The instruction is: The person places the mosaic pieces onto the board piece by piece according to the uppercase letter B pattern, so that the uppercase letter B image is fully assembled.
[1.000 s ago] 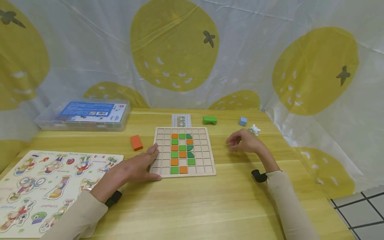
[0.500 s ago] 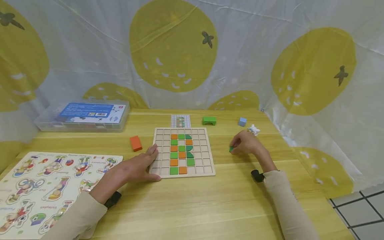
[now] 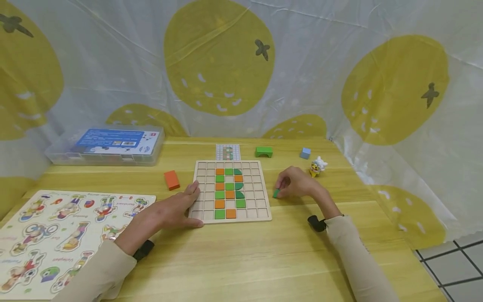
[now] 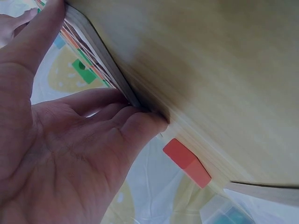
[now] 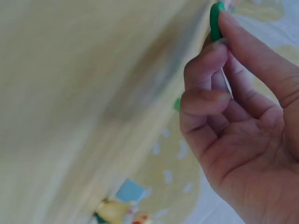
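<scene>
A square wooden grid board (image 3: 257,184) lies on the table, holding orange, light green and dark green tiles in its middle columns. My left hand (image 3: 166,212) rests at the board's left edge, thumb near the front corner and fingers farther back; the left wrist view shows the fingers touching the board's rim. To the right of the board, my right hand (image 3: 298,183) pinches a small dark green tile (image 5: 215,21) between thumb and index finger, just above the table. The tile's full shape is hidden by the fingertips.
A small pattern card (image 3: 228,152) lies behind the board. Around it are a green arch block (image 3: 263,152), a blue cube (image 3: 305,153), a toy figure (image 3: 318,166) and a red-orange block (image 3: 172,180). At left are a picture puzzle board (image 3: 83,239) and a plastic case (image 3: 109,144).
My right hand has picked up the dark green tile from the table and carried it left toward the board, uncovering the toy figure. The left hand stays at the board's edge.
</scene>
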Motion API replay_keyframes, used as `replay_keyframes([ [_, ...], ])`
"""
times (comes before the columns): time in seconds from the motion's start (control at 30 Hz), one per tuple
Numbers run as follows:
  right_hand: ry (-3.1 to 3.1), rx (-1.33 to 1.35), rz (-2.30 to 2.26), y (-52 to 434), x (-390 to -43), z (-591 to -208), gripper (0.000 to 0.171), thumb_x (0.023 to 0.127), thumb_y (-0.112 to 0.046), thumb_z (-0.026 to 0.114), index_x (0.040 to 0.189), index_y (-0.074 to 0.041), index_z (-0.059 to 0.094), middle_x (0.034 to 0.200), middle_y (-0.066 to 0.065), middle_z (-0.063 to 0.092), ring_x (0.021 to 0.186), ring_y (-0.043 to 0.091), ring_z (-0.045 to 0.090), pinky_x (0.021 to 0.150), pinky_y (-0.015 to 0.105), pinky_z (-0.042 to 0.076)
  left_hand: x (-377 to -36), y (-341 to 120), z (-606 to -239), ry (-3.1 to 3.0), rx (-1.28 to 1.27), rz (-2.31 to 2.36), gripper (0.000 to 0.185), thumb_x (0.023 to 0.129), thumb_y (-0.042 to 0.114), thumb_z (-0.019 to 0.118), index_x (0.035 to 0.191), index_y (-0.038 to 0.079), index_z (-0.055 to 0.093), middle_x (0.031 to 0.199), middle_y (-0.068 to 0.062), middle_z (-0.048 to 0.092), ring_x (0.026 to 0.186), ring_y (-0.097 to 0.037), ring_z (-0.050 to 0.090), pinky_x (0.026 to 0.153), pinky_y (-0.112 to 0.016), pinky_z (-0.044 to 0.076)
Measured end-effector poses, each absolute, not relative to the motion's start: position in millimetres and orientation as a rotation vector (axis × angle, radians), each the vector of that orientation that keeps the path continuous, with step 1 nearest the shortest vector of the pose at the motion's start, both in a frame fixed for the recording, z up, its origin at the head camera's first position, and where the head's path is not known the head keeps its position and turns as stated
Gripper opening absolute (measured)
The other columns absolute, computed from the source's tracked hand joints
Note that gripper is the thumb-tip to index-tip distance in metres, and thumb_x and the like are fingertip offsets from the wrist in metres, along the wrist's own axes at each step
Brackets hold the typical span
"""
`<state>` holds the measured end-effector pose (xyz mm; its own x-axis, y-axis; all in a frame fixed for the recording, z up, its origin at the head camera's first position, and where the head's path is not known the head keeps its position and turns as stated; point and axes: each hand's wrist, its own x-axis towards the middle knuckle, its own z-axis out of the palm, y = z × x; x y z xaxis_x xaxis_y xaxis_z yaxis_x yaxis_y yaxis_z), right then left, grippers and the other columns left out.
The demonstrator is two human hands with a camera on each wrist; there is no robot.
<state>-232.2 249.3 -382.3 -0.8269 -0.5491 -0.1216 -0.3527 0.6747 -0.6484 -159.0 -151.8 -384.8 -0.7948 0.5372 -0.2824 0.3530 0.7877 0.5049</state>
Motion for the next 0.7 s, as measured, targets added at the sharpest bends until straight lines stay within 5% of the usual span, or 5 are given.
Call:
replay_keyframes([
  [0.2,2.435,-0.882,-1.061,215.3,-219.2,-370.4,0.004,0.095,0.004,0.079,0.097,0.002,0.079,0.082,0.008,0.076,0.067,0.029,0.066,0.060,0.032,0.057,-158.1,-152.1,-381.5,2.561,0.681,0.606,0.109,0.095,0.042,0.084,0.165,-0.015,0.021,0.177,-0.031,0.008,0.162,-0.049,0.021,0.128,-0.061,0.026],
  [0.43,2.315,-0.958,-1.000,163.0,-201.2,-379.9,0.006,0.097,0.003,0.077,0.098,0.001,0.083,0.090,0.005,0.080,0.073,0.012,0.074,0.070,0.027,0.063,-158.8,-148.8,-385.1,2.556,0.678,0.610,0.110,0.095,0.042,0.084,0.165,-0.015,0.021,0.177,-0.031,0.007,0.162,-0.048,0.019,0.129,-0.060,0.025],
  [0.7,2.376,-0.819,-1.045,150.3,-195.6,-387.0,0.005,0.092,0.006,0.082,0.093,0.001,0.082,0.090,0.005,0.078,0.070,0.015,0.074,0.066,0.028,0.063,-156.7,-149.8,-384.2,2.566,0.667,0.601,0.110,0.095,0.042,0.084,0.164,-0.015,0.022,0.177,-0.031,0.008,0.163,-0.048,0.017,0.129,-0.060,0.025],
])
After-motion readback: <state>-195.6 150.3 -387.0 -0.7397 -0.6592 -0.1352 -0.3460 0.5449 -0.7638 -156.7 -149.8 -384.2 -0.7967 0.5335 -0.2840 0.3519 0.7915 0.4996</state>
